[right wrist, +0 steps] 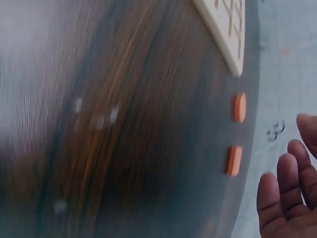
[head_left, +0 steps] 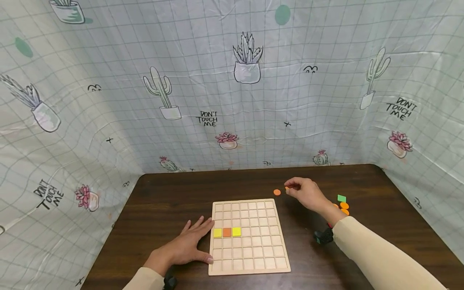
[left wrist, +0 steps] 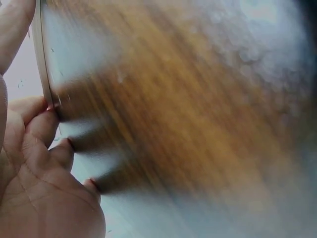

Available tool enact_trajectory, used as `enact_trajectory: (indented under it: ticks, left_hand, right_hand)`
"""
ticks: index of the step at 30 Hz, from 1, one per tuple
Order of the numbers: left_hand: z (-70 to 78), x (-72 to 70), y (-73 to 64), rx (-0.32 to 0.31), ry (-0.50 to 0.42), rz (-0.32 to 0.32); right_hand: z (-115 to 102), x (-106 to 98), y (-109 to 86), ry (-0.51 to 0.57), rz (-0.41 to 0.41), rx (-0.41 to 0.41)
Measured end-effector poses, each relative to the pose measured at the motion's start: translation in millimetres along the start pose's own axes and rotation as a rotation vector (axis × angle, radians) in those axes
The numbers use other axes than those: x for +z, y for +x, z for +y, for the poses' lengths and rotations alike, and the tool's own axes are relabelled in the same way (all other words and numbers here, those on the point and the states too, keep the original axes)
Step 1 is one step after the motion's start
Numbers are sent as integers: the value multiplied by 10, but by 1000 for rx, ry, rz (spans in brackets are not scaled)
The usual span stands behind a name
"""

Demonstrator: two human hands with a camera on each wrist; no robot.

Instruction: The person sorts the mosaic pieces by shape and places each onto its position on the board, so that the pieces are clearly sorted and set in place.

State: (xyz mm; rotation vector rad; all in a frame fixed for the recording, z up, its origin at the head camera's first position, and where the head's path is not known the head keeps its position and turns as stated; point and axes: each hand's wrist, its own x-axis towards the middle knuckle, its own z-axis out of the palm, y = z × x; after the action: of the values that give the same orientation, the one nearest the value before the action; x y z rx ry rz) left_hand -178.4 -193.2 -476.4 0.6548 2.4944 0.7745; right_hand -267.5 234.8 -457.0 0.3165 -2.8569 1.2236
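Observation:
A pale wooden grid board lies on the dark table. Its left side carries a row of three square tiles: a yellow one, an orange one and another yellow one. My left hand rests against the board's left edge, fingers and thumb spread. Beyond the board's far right corner lie an orange disc and an orange tile. My right hand hovers beside that tile with fingers loosely bent; the right wrist view shows a gap between them and nothing held.
At the right, partly behind my right wrist, are a green tile, several orange discs and a bit of something red. A patterned curtain surrounds the table's back and sides.

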Motion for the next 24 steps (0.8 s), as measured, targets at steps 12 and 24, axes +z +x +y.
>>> enact_trajectory:
  ticks: [12,24]
  left_hand:
    - [5,-5,-13,6,-9,-3]
    - [8,-15,-15,6,-14,-2]
  right_hand:
    - [296,-80,118,-90,-87,9]
    - [370,-20,232,-66,-73,46]
